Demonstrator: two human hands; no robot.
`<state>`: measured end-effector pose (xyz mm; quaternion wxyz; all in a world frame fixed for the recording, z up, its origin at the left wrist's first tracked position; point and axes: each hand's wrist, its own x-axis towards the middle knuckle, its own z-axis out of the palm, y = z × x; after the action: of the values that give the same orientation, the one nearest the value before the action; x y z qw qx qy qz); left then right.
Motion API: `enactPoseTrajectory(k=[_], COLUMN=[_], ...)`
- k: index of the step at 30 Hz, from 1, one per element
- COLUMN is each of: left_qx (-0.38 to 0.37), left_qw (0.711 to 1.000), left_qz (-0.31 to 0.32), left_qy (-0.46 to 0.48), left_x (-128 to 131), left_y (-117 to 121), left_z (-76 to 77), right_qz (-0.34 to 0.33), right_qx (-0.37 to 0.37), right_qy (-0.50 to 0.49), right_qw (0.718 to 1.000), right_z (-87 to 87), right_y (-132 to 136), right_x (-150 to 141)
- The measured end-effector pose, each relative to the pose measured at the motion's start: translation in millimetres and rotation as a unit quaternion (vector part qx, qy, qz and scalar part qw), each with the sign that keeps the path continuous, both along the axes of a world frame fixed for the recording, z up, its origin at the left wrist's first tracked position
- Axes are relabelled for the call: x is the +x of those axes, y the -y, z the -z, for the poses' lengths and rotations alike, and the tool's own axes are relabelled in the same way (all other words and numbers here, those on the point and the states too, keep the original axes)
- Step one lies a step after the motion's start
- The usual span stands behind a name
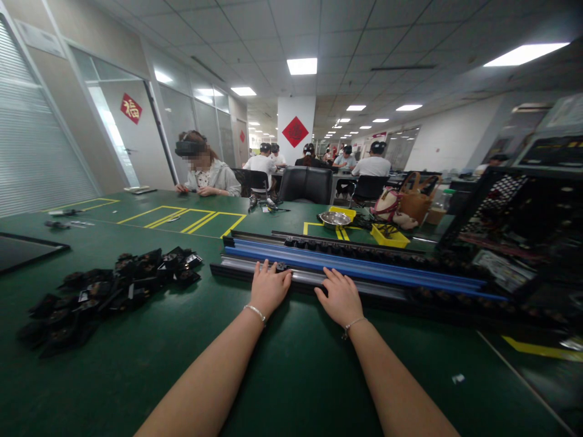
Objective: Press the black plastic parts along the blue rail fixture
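Note:
Long black rails with a clear channel [310, 277] and a blue channel [346, 261] lie side by side across the green table. My left hand [268, 288] rests on the nearest rail, its fingers stretched forward and the thumb out to the right. Just beyond its fingertips, a small black part [281, 266] sits in the clear channel. To the right, my right hand [340, 298] lies on the same rail with fingers apart and thumb pointing left. Neither hand is wrapped around anything. Several black parts [314, 244] line the far rail.
A heap of black parts [132, 282] lies on the left of the green table [182, 376]. Behind the rails stand a metal bowl [337, 219] and a yellow tray [389, 235]. A dark open-fronted rack [519, 212] rises at right. Across the table sits a co-worker [212, 179].

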<state>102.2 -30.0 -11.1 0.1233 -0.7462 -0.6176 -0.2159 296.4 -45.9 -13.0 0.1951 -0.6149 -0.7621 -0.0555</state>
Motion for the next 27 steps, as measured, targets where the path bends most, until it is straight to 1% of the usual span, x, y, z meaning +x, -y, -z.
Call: enactPoseTrajectory(k=[9,27], left_qx=[0.004,0.000], left_qw=[1.000,0.999], left_qz=[-0.014,-0.029], left_qy=[0.007,0.015], left_x=[-1.7,-5.8], left_y=[-1.8,-1.4], left_z=[1.0,-2.0], right_qz=[-0.003,-0.002], right_qx=[0.003,-0.001], right_qy=[-0.003,-0.001], right_qw=[1.000,1.000], right_z=[-0.9,-0.5], right_y=[0.9,0.1], right_x=[0.0,0.7])
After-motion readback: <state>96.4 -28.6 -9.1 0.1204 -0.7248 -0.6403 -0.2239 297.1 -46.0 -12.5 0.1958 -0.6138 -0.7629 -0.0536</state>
